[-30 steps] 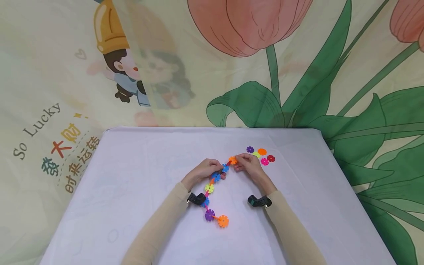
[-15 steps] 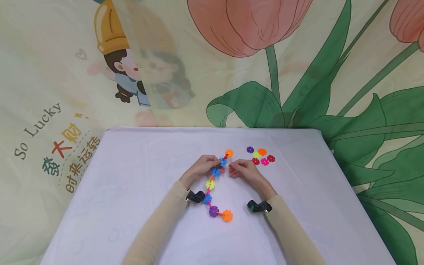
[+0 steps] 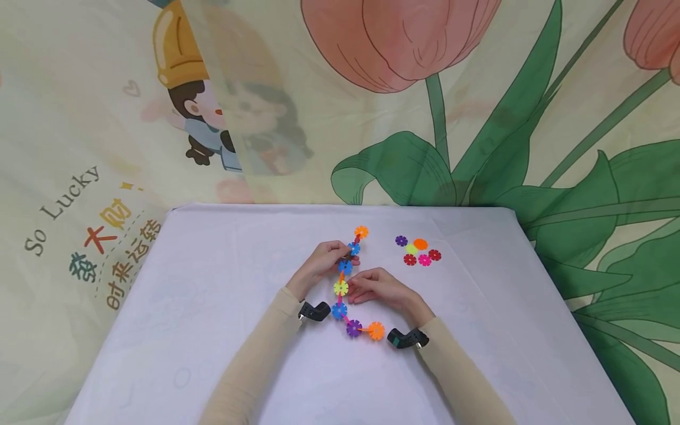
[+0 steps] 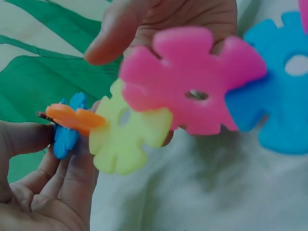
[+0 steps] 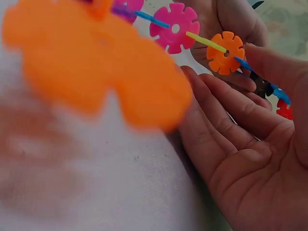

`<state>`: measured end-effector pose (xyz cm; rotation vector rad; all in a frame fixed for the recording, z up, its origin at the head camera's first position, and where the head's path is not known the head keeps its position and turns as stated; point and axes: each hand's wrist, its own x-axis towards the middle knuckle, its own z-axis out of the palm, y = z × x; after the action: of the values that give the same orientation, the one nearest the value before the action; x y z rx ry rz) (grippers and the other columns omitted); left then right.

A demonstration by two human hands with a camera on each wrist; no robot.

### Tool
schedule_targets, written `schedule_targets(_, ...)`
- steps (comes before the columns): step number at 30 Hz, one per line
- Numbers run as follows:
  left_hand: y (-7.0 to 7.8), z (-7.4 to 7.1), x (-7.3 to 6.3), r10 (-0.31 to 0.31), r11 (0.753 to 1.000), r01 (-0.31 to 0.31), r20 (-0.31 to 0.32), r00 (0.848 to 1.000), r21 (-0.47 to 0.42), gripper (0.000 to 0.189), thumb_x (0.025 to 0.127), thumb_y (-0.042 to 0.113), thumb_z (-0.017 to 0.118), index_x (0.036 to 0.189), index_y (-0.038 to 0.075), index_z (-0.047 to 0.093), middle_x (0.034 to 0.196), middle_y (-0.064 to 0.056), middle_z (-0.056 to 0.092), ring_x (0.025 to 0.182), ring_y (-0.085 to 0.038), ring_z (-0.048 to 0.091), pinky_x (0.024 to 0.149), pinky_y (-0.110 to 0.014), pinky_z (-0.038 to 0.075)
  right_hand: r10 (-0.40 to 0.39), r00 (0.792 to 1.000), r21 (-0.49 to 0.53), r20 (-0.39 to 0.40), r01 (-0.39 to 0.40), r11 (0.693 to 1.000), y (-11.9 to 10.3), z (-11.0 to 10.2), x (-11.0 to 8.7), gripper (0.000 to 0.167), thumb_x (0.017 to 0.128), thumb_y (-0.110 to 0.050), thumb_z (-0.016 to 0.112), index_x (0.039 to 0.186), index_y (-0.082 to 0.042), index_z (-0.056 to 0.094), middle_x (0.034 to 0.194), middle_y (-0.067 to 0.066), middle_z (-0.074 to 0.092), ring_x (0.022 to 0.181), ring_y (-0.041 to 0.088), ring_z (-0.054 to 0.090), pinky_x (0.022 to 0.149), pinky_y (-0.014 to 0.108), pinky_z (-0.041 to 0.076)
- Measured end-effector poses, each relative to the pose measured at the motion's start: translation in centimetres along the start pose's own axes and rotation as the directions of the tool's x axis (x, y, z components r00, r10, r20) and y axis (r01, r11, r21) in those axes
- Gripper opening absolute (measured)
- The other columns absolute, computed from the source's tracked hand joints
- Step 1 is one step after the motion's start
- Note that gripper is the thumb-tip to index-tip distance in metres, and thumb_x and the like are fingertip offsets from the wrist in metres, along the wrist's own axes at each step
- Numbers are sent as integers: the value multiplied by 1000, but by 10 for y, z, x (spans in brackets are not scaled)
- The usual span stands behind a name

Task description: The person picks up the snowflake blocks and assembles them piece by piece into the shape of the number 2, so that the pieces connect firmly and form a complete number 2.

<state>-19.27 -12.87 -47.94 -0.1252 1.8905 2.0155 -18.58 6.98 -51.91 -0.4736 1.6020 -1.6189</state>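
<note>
A chain of flower-shaped plastic discs hangs together by their slots, running from an orange disc [image 3: 361, 232] at the far end to another orange disc [image 3: 376, 330] nearest the body. My left hand [image 3: 326, 258] pinches a dark disc [image 4: 45, 116] between two blue ones in the upper part of the chain. Beside the yellow disc [image 3: 341, 288], my right hand [image 3: 383, 287] has its fingertips right at the chain. In the right wrist view its fingers [image 5: 207, 120] are extended, thumb apart from them. A pink disc [image 4: 192, 79] partly covers that hand in the left wrist view.
Loose discs lie at the back right of the white-covered table [image 3: 239, 265]: purple [image 3: 401, 241], orange [image 3: 421, 244], yellow [image 3: 411, 249], pink [image 3: 424, 260] and two red ones [image 3: 435, 255]. A printed cloth [image 3: 393, 171] hangs behind the table.
My right hand has let go of the far orange disc and moved down along the chain to the yellow one. My left hand has moved slightly away from the body, and the chain's near end has swung right.
</note>
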Motion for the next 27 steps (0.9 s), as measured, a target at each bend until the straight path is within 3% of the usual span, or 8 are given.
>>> schedule_targets(10, -2, 2, 1, -1, 1000, 1, -11, 1000, -29, 20, 102, 15, 54, 97, -2, 64, 99, -16, 73, 93, -21, 72, 91, -33, 53, 23, 1000, 27, 0, -23, 999, -3, 10, 0, 36, 102, -17, 55, 126, 10, 57, 104, 15, 70, 95, 26, 71, 84, 36, 56)
schedule_targets(14, -1, 4, 1, 4, 999, -5, -9, 1000, -47, 20, 102, 15, 54, 95, 0, 63, 100, -16, 73, 93, -20, 72, 90, -32, 53, 25, 1000, 36, 1, -25, 999, -2, 11, 1, 34, 102, -15, 55, 126, 10, 57, 102, 11, 70, 93, 23, 71, 84, 34, 56)
schedule_targets(21, 0, 5, 2, 14, 993, -15, -10, 1000, -115, 22, 104, 11, 49, 94, -4, 60, 100, -19, 72, 92, -22, 72, 85, -31, 55, -33, 999, 67, 17, 31, 997, 2, 9, 1, 25, 103, -12, 51, 119, 5, 60, 89, 4, 69, 80, 15, 66, 74, 25, 55)
schedule_targets(27, 0, 3, 2, 8, 991, -8, 1, 1000, -137, 21, 104, 11, 49, 95, -4, 60, 101, -20, 71, 92, -23, 72, 88, -34, 54, -8, 1000, 104, -26, 11, 995, 3, 7, -2, 17, 102, -13, 54, 113, -4, 64, 86, 3, 66, 73, 14, 60, 68, 22, 52)
